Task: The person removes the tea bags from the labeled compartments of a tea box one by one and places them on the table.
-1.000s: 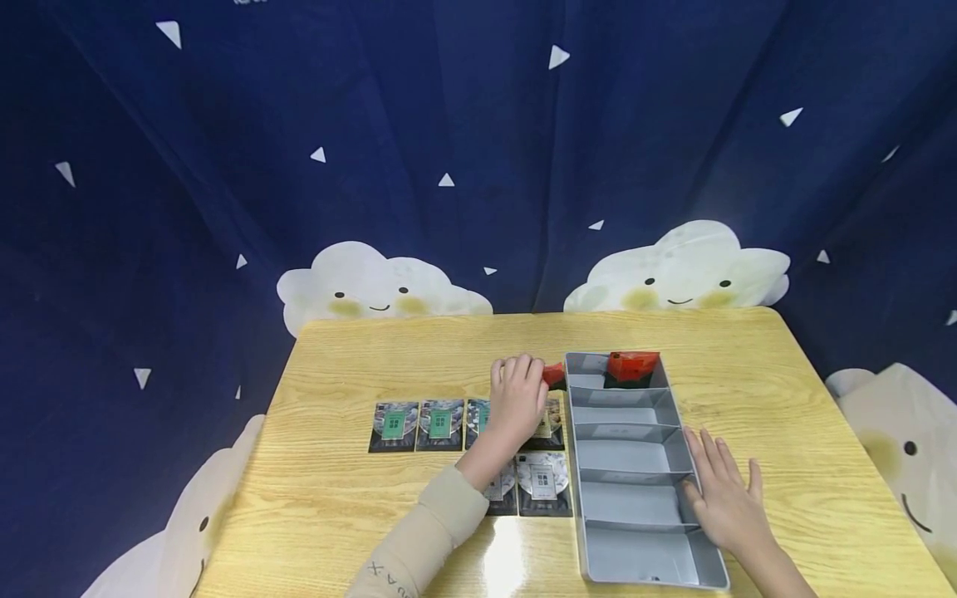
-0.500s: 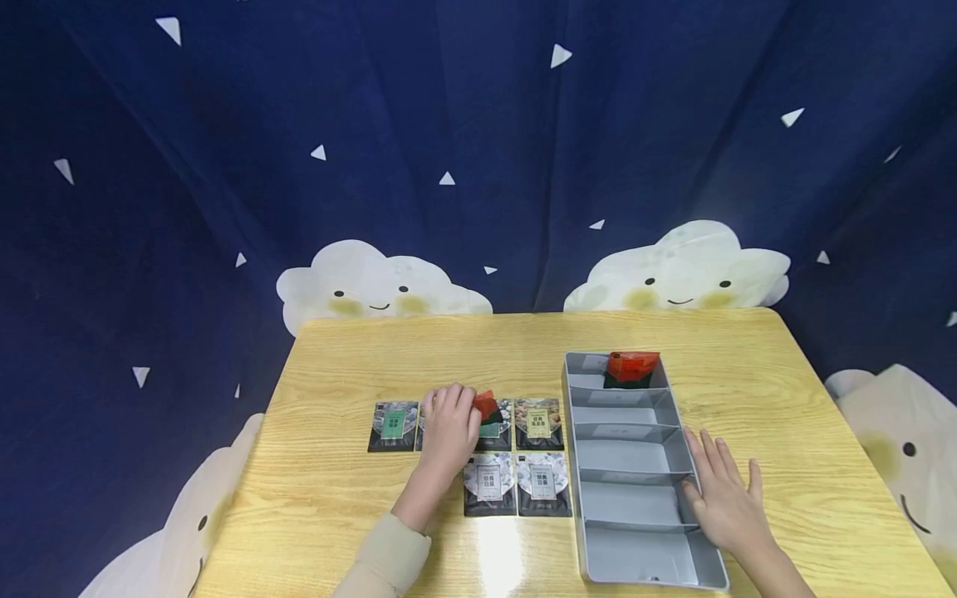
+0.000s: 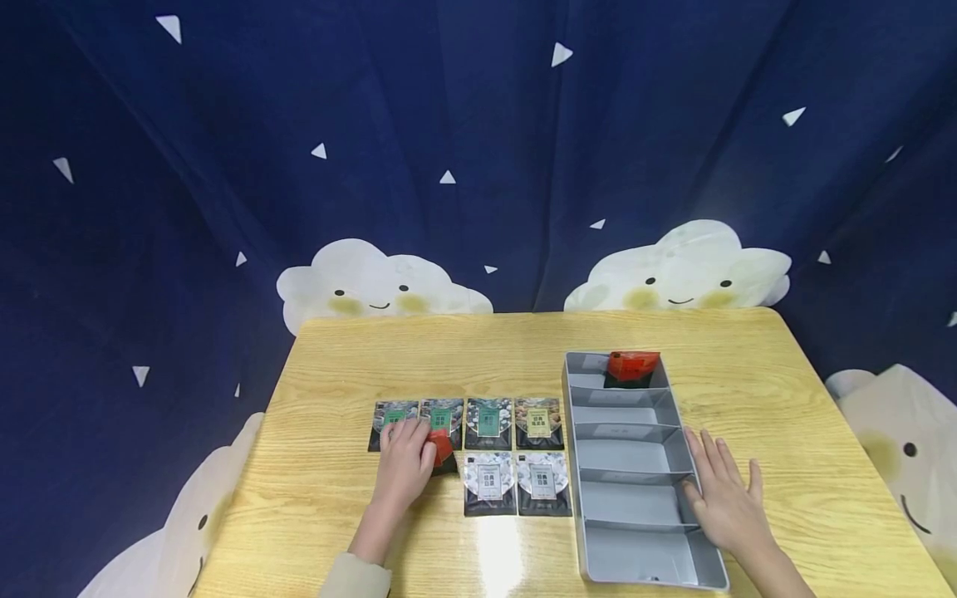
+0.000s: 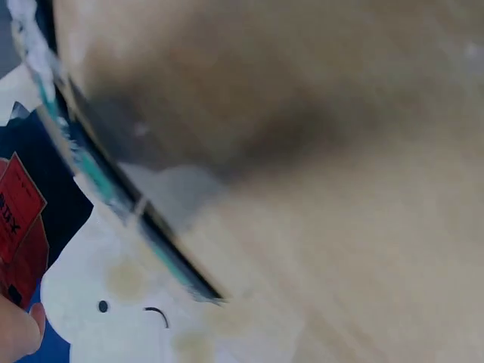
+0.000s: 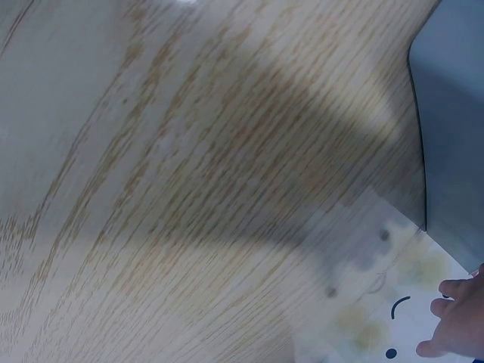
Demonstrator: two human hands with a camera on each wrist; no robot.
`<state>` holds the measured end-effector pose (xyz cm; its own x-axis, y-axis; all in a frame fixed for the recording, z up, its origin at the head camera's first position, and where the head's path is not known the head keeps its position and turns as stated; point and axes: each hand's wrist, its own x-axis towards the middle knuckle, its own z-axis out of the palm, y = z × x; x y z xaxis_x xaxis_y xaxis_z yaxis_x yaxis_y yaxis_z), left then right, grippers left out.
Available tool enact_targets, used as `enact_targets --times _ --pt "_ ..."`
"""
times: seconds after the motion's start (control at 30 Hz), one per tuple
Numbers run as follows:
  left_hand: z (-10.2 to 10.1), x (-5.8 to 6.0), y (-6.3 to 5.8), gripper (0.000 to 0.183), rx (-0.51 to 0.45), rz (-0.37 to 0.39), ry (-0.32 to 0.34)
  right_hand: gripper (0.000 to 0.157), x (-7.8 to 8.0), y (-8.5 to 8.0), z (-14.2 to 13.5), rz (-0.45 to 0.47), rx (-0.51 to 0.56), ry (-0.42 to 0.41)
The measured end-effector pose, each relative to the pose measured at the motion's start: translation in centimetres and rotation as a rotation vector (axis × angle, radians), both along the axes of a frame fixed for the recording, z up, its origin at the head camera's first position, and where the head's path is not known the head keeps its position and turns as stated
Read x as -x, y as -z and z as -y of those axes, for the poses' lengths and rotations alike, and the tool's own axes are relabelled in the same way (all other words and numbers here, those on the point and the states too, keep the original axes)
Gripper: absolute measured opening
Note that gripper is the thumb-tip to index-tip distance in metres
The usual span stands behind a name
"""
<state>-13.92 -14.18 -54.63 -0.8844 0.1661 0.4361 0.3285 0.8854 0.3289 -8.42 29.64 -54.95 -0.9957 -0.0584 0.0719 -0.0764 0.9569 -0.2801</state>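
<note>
My left hand (image 3: 404,465) pinches a red and black sachet (image 3: 443,449) by its side, low over the left end of the sachet rows. The same packet's red label (image 4: 21,208) shows at the left edge of the left wrist view, near a fingertip. Partly behind the hand lie two green-labelled sachets (image 3: 446,411). My right hand (image 3: 723,494) rests with spread fingers along the right wall of a grey divided tray (image 3: 635,490), its thumb over the rim. Another red and black sachet (image 3: 632,365) leans in the tray's far compartment.
Right of the held packet lie a teal-labelled sachet (image 3: 489,423) and a yellow-labelled one (image 3: 538,423). Two white-labelled sachets (image 3: 543,483) lie in the nearer row, just left of the tray. A dark blue curtain (image 3: 478,149) hangs behind the wooden table (image 3: 419,353).
The left hand has carried the red and black sachet leftward from beside the tray's far end, then nearer to the body. My right hand and the tray have stayed put.
</note>
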Motion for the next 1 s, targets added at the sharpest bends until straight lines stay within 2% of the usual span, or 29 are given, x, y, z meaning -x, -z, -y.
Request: enact_targets --times 0.37,0.67,0.87,1.0 --pt "1.2 -0.6 2.5 0.011 0.14 0.154 0.056 0.078 0.0 0.1 0.0 0.002 0.001 0.001" --pt "1.0 -0.9 4.3 0.017 0.228 0.179 0.062 0.078 0.0 0.1 0.0 -0.007 0.003 -0.007" --pt "0.4 -1.8 5.1 0.027 0.237 0.247 0.055 0.077 0.0 0.0 0.0 -0.004 0.004 -0.005" --pt "0.3 -2.2 5.8 0.031 0.254 0.223 0.057 0.077 0.0 0.0 0.0 -0.005 0.004 -0.008"
